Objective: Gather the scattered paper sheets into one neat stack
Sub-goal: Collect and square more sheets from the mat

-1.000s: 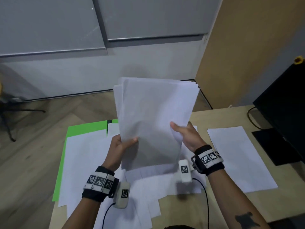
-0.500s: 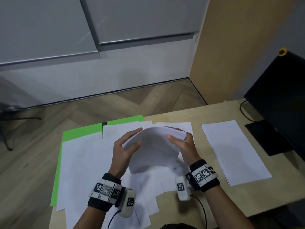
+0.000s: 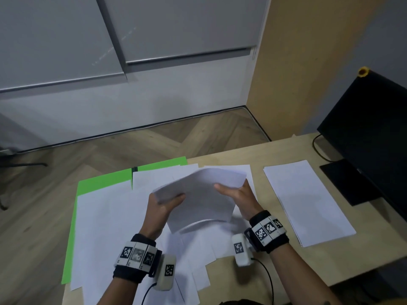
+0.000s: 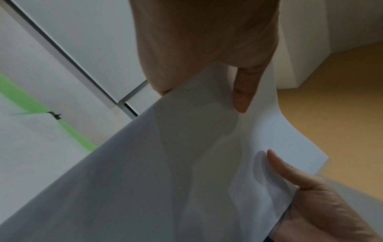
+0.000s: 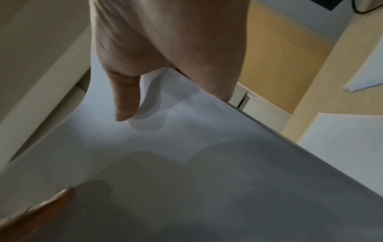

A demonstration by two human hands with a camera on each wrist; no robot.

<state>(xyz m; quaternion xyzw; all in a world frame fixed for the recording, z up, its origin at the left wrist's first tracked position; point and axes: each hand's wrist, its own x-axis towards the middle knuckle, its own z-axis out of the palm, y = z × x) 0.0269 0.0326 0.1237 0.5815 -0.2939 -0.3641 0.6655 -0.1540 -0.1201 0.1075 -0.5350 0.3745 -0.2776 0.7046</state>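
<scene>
A bundle of white sheets (image 3: 198,199) is held above the desk, tilted and bowed, between both hands. My left hand (image 3: 163,205) grips its left edge, thumb on top and fingers underneath. My right hand (image 3: 237,194) grips the right edge the same way. The left wrist view shows the bundle (image 4: 176,163) curving under my left hand's thumb (image 4: 240,91). In the right wrist view the sheets (image 5: 186,163) fill the frame below my right hand's thumb (image 5: 126,101). Loose white sheets (image 3: 114,227) lie spread on the desk under the hands.
A separate neat pile of white paper (image 3: 306,201) lies to the right on the wooden desk (image 3: 248,278). Green sheets (image 3: 103,181) stick out from beneath the spread at the left. A black monitor (image 3: 372,133) with its stand and cable stands at the far right.
The bundle stood upright in front of me a second ago; both hands have lowered it and tipped it nearly flat over the spread sheets.
</scene>
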